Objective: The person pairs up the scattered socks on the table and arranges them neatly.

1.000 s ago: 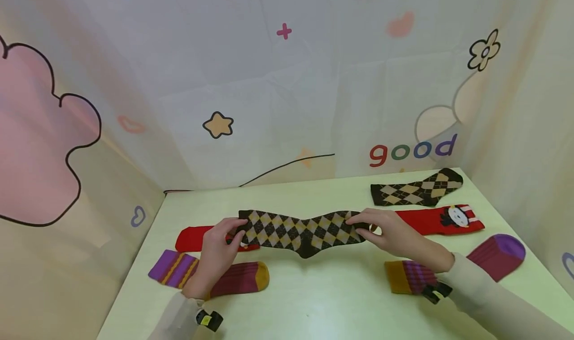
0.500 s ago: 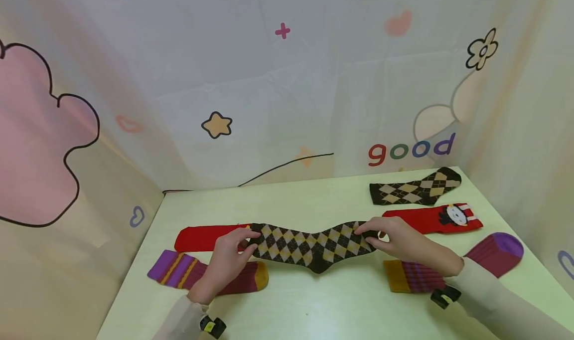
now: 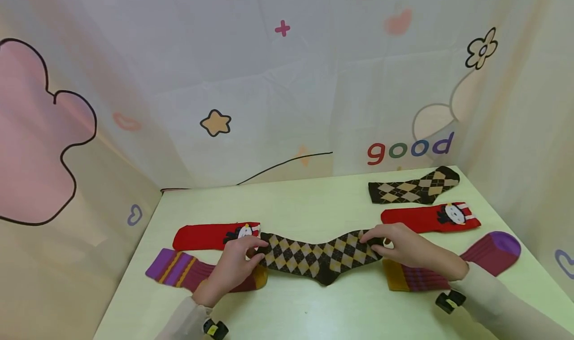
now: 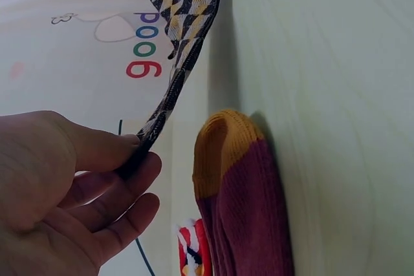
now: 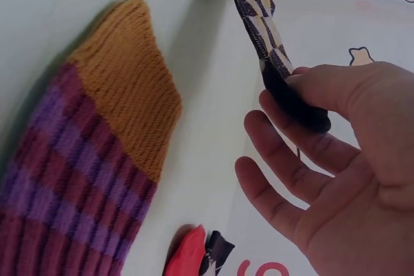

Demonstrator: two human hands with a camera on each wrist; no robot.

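Observation:
A black argyle sock [image 3: 309, 256] with grey and yellow diamonds is stretched sideways between both hands in the head view, its heel sagging downward. My left hand [image 3: 235, 262] pinches the cuff end between thumb and forefinger. At the other end, my right hand [image 3: 401, 245] pinches the dark toe. Both wrist views show the sock held up off the table, the toe [image 5: 294, 105] between the right thumb and forefinger. Below the left hand lies a striped purple and maroon sock [image 3: 179, 270] with a mustard toe. Its similar match [image 3: 396, 275] lies partly under the right forearm.
A red sock [image 3: 202, 236] with a cartoon face lies behind the left hand. Another red sock [image 3: 412, 220] lies at the right, and a second argyle sock [image 3: 414, 188] sits at the back right of the pale table [image 3: 287, 310]. A printed curtain [image 3: 269, 81] hangs behind.
Both hands have brought the stretched argyle sock down toward the front and somewhat to the right. The face on the left red sock is now uncovered; the other socks stay put.

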